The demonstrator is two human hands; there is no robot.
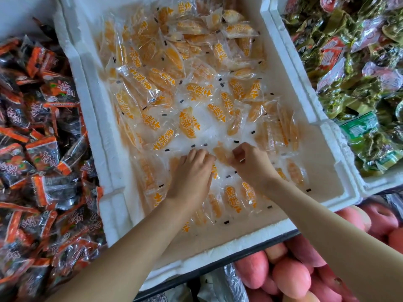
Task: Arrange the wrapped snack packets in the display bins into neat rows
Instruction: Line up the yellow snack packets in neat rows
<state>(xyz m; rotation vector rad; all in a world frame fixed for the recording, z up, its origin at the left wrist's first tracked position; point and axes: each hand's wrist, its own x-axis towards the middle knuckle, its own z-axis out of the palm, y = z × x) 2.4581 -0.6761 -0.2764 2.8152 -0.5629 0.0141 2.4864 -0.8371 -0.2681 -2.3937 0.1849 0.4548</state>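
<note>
Clear-wrapped orange snack packets [189,125] lie loose across the white foam display bin [87,88], centre of frame, w/ a partial row near its lower edge. Right hand [250,164], lower centre, pinches one orange packet [221,154] btwn thumb and curled fingers. Left hand [192,173], just beside it, has fingers bent down onto the wrappers; whether it grips cannot be told.
</note>
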